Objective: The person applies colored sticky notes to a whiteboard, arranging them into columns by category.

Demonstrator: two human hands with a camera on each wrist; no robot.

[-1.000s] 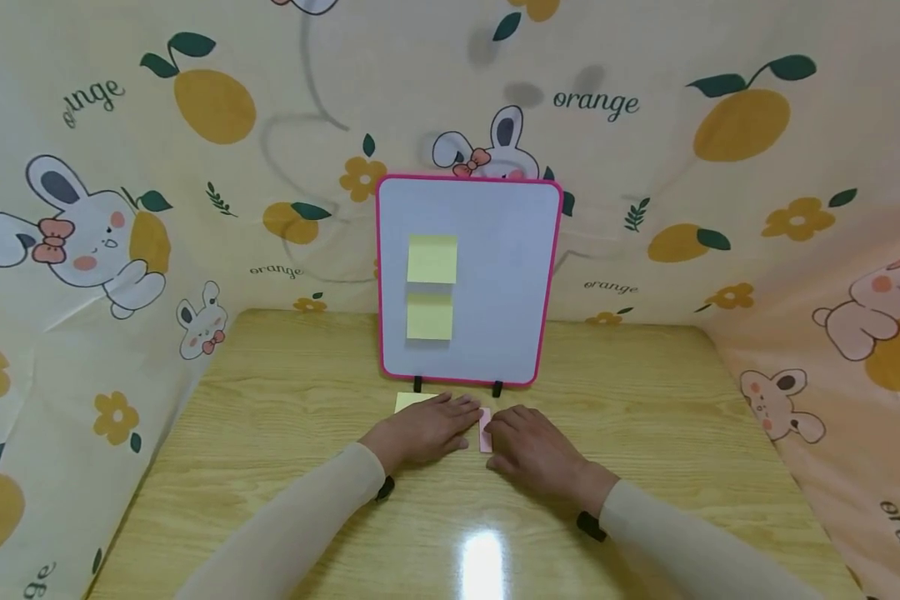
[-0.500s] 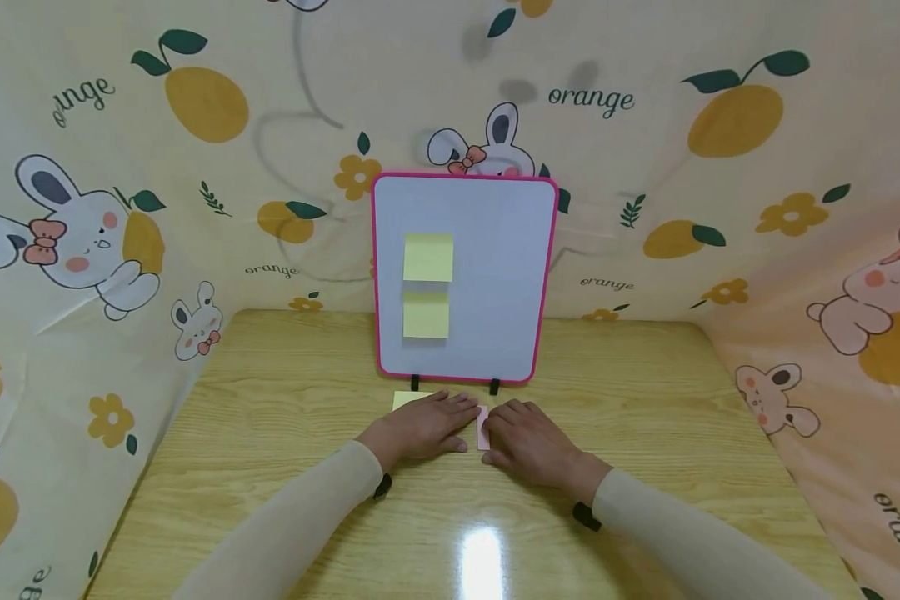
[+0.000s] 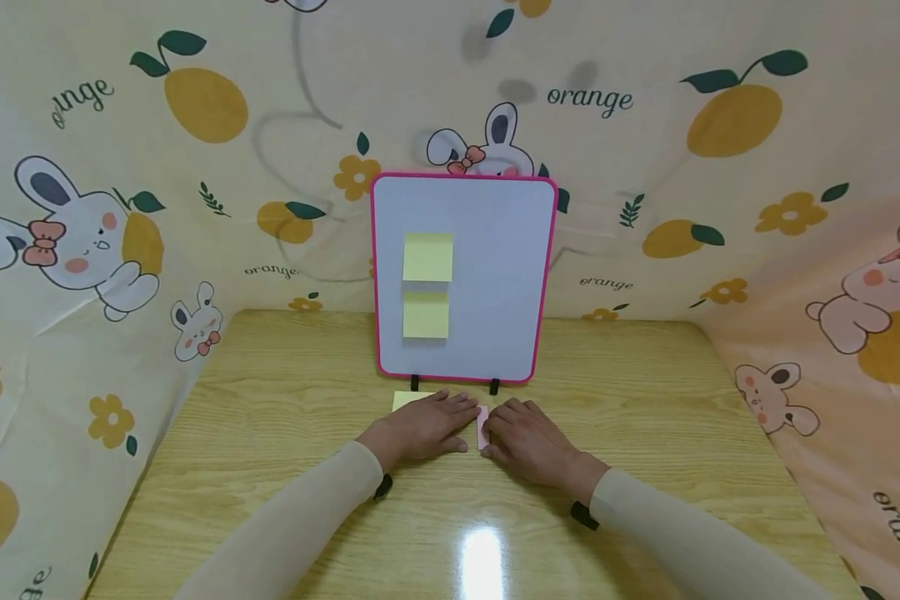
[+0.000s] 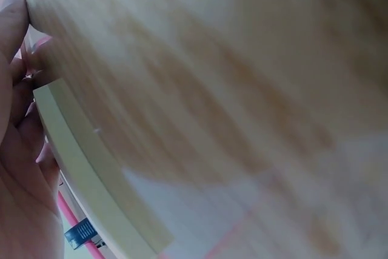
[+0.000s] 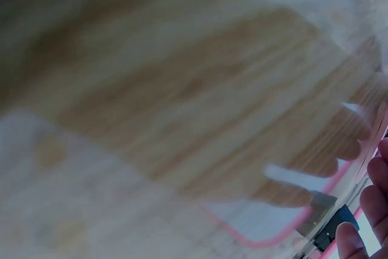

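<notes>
Below the whiteboard (image 3: 498, 271), left hand (image 3: 424, 425) lies flat while right hand (image 3: 531, 443) touches pink paper (image 3: 482, 423), pinch unclear.

Screened tabletop work area
You face a wood-grain tabletop (image 3: 442, 500), enclosed at back and sides by a backdrop (image 3: 435, 71) printed with rabbits and oranges.

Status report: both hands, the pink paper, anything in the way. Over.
Left hand lying flat, partly hiding yellow paper. Right hand curled at pink paper, grip unclear. Pink paper between hands, partly covered; no obstruction apparent.
</notes>
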